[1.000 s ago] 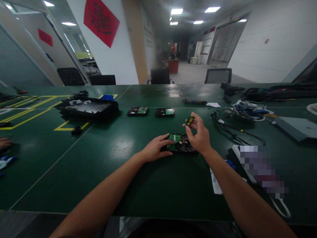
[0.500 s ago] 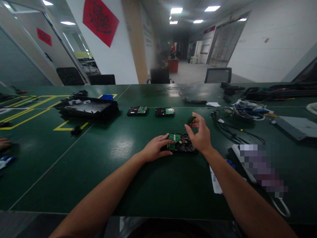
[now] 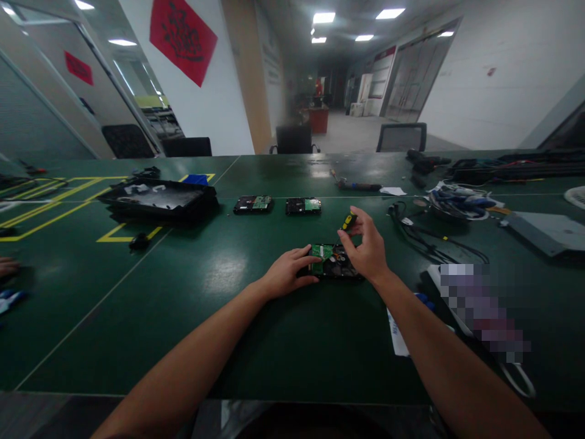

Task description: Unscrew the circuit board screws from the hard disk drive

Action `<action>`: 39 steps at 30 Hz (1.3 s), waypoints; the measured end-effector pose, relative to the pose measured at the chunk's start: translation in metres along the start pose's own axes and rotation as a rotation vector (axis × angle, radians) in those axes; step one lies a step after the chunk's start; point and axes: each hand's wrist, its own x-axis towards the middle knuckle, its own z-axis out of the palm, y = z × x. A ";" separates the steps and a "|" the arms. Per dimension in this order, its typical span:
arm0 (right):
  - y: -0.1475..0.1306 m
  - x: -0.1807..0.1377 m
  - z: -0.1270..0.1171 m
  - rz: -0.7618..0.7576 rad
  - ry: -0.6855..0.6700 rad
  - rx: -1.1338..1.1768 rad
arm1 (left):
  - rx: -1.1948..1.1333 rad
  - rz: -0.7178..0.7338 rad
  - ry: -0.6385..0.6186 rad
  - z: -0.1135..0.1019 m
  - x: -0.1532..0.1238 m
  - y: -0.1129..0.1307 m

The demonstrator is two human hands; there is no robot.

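Note:
A hard drive [image 3: 339,263] lies on the green table in front of me, its green circuit board facing up. My left hand [image 3: 287,272] grips its left end, thumb along the near edge and fingers over the board. In my right hand [image 3: 370,249] is a yellow-and-black screwdriver [image 3: 348,221], pinched by the handle. Its thin shaft points down at the drive near the board's right side; the exact tip contact is too small to make out. Part of the drive's right end is hidden behind my right hand.
Two more hard drives, one on the left [image 3: 253,204] and one on the right [image 3: 303,206], lie beyond. A black tray [image 3: 159,198] stands left. To the right are black cables [image 3: 425,241], a metal box [image 3: 543,233] and a blurred-out object [image 3: 484,317]. Another person's hand [image 3: 8,266] shows far left.
The screwdriver handle has turned in my right fingers, so its yellow side now shows. My left hand stays on the hard drive. The view has shifted very slightly.

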 end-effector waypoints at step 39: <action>0.001 -0.001 -0.001 0.004 0.023 -0.019 | -0.038 0.010 0.004 0.000 -0.002 -0.002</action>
